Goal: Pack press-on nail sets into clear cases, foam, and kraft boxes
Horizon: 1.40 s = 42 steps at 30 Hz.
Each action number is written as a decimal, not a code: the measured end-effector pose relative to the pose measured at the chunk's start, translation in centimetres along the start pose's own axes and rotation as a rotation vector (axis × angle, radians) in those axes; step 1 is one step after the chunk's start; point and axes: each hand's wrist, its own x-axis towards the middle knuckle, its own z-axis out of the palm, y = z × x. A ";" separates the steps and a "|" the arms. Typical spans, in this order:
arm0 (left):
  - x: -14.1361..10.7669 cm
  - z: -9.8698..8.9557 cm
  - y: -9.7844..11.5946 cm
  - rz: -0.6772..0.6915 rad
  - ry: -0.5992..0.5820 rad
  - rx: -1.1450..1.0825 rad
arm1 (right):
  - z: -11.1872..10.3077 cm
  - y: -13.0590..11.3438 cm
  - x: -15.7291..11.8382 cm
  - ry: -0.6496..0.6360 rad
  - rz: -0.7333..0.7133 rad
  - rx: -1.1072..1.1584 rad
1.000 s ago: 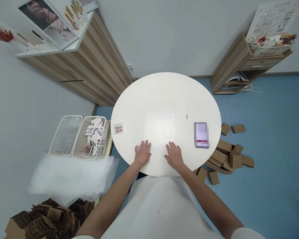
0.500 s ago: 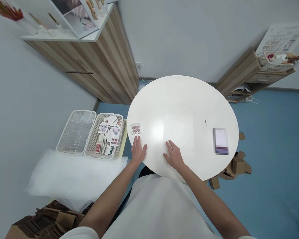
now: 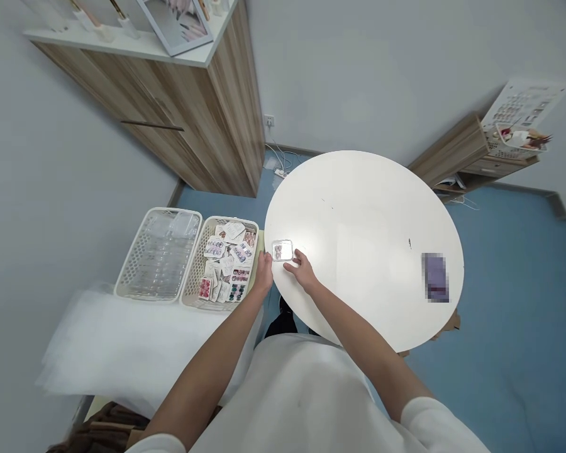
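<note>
Near the white table's (image 3: 358,201) left edge lies a small clear case (image 3: 285,250), left hand (image 3: 264,275) beside it, grip unclear; right hand (image 3: 304,272) at its right corner, fingers parted. Probably light, stiff, slippery; best held by 2 opposite sides.

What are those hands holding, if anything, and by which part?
I can't tell if anything's really held. The left hand and right hand are at opposite sides of the small clear nail box.
</note>
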 end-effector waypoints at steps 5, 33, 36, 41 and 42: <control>0.0 -0.2 -0.5 -0.064 -0.057 -0.053 | 0.0 0.0 -0.1 -0.005 0.005 -0.031; -13.9 17.3 -1.3 0.102 -0.238 0.154 | -21.9 8.2 -12.5 0.088 0.001 0.168; -15.1 18.3 -2.1 0.089 -0.212 0.209 | -23.2 9.1 -12.7 0.071 0.022 0.149; -17.1 19.0 -3.2 0.070 -0.151 0.281 | -24.0 10.4 -13.4 0.030 0.056 0.111; -17.4 19.0 -3.3 0.061 -0.146 0.295 | -24.0 10.7 -13.5 0.023 0.066 0.108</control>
